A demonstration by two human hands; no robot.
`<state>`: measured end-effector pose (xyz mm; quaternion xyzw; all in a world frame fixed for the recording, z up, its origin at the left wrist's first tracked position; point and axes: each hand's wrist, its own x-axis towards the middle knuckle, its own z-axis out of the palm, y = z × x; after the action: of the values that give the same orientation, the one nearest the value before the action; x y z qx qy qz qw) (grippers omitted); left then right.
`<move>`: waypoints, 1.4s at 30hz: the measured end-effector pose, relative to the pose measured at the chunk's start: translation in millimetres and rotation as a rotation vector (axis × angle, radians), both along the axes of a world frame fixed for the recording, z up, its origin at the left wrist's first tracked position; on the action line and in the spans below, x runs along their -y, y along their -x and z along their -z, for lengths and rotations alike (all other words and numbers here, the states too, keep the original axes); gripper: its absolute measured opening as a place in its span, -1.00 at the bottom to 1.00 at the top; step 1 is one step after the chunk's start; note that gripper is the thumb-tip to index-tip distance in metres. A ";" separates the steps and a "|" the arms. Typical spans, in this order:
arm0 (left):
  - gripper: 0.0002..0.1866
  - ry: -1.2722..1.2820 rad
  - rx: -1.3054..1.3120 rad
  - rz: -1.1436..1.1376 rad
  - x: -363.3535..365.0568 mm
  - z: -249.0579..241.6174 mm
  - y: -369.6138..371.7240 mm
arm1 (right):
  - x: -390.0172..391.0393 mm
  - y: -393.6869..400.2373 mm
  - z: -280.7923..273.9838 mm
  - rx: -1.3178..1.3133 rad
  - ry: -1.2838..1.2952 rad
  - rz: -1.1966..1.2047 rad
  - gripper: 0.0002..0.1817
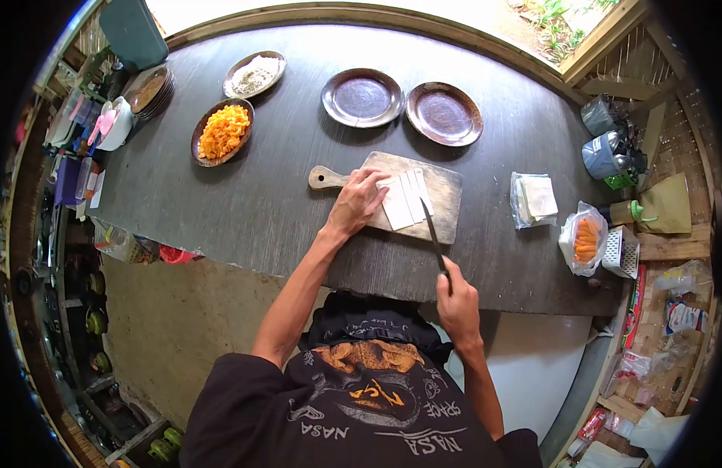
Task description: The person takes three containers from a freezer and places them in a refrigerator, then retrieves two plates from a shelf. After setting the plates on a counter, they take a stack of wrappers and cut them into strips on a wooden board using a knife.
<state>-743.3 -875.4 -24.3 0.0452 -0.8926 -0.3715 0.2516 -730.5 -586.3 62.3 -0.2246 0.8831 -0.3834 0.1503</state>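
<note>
A wooden cutting board (447,183) with a round-holed handle lies on the dark table. On it is a square of thin white sheets (404,214), with straight cuts dividing its right part into strips. My left hand (359,201) rests on the board's left side, its outstretched fingers pressing on the sheets' left part. In my right hand (458,304) is a knife (434,234), fingers wrapped round its handle. The dark blade points away from me, its tip at the rightmost strip.
Two brown plates (362,97) (444,114) stand beyond the board. Farther left are a dish of orange chopped food (223,132) and a plate of pale powder (255,76). To the right lie a pack of square sheets (539,195) and bagged carrots (585,239).
</note>
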 end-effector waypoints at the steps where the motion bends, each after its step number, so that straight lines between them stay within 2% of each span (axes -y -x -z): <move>1: -0.66 0.001 -0.001 0.007 -0.8 2.4 -3.4 | 9.5 2.6 3.6 -0.001 0.001 0.007 -0.60; 3: -0.72 0.065 -0.027 0.043 -0.3 6.2 -8.1 | 32.9 11.2 6.7 0.029 -0.025 -0.036 -0.58; 5: -0.73 0.062 -0.008 0.046 -5.2 -0.5 -10.5 | 47.0 17.9 28.4 -0.082 0.074 -0.079 -0.58; 7: -0.75 0.108 -0.021 0.018 -6.5 4.1 -10.2 | 57.0 20.0 34.3 -0.178 0.013 -0.104 -0.59; 11: -0.73 0.167 -0.049 0.003 -7.9 6.8 -10.1 | 60.2 22.1 43.0 -0.213 -0.033 -0.133 -0.54; 24: -0.69 0.174 -0.020 -0.022 -11.5 4.0 -9.1 | 62.1 21.6 42.4 -0.217 -0.107 -0.137 -0.47; 32: -0.70 0.203 -0.022 -0.045 -14.8 -0.1 -8.4 | 63.5 19.6 37.7 -0.211 -0.248 -0.149 -0.43; 42: -0.69 0.235 -0.014 -0.030 -11.8 2.5 -6.0 | 54.5 12.0 40.3 -0.179 -0.264 -0.149 -0.42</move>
<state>-737.3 -863.6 -26.8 0.0261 -0.9274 -0.2606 0.2670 -742.5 -640.8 22.0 -0.3011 0.9165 -0.2305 0.1273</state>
